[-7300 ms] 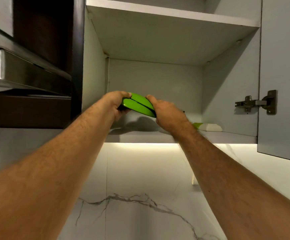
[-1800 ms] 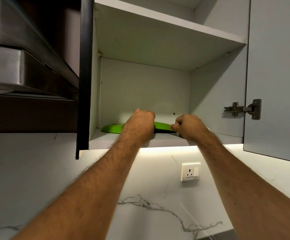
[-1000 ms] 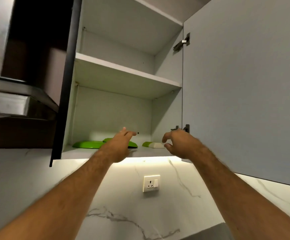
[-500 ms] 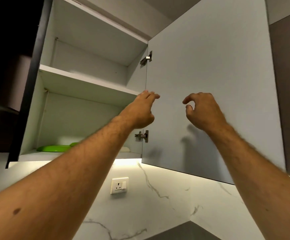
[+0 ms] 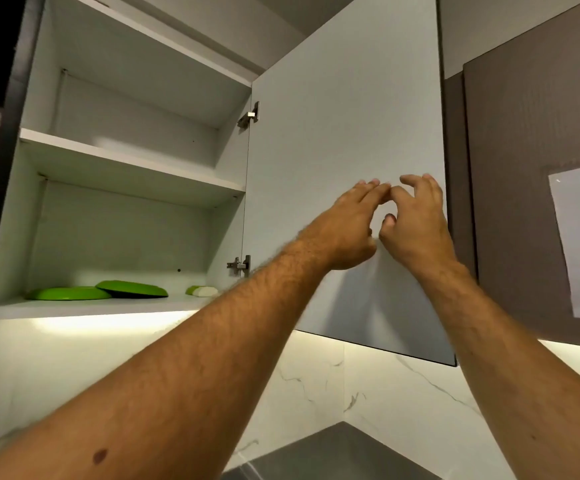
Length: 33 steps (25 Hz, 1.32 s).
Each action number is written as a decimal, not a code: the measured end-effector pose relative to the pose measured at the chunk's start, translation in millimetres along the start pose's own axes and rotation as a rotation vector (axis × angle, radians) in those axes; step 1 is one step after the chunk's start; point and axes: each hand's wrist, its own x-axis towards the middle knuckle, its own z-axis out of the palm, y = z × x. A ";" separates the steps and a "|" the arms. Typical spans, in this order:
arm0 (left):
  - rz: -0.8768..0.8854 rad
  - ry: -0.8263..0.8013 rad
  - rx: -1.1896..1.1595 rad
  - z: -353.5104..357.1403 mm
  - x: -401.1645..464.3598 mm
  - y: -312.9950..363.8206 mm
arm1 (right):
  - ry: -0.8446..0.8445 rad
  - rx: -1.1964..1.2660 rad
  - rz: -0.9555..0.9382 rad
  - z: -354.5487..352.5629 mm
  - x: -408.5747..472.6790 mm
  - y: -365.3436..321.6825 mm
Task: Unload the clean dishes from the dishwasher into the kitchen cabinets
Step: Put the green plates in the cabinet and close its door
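Pale grey laminate fills most of the view: the open cabinet door stands behind both hands, its free edge just right of the right hand and its hinged edge well to the left of the left hand. Left of the hands, past that hinged edge, the cabinet shows two white compartments divided by a shelf. Below the forearms runs a white marble backsplash with thin grey veins, lit from under the cabinet floor. To the right of the right hand hangs a dark brown panel.

The left hand reaches up in front of the door with its fingers straight and close together, holding nothing; whether the fingertips touch the door I cannot tell. The right hand sits just beside it, fingers loosely curled and spread a little, thumb tucked toward the left hand, also holding nothing. The two hands nearly meet at the fingertips.

Down and far to the left of the hands, on the cabinet floor, two green plates lie flat, the right one overlapping the edge of the left. Nearer the hands, on the same floor, rests a small green and white object. Two metal hinges sit on the door's left edge.
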 end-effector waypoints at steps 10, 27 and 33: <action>0.044 -0.113 0.064 4.4 -10.8 26.5 | 0.096 -0.081 0.077 6.6 -26.8 15.2; -0.030 -0.061 0.024 -29.1 -22.2 42.9 | 0.266 0.563 0.488 -22.3 -50.4 -13.8; -0.036 0.095 -0.120 -62.4 -36.1 49.5 | 0.309 0.602 0.374 -33.0 -67.2 -57.2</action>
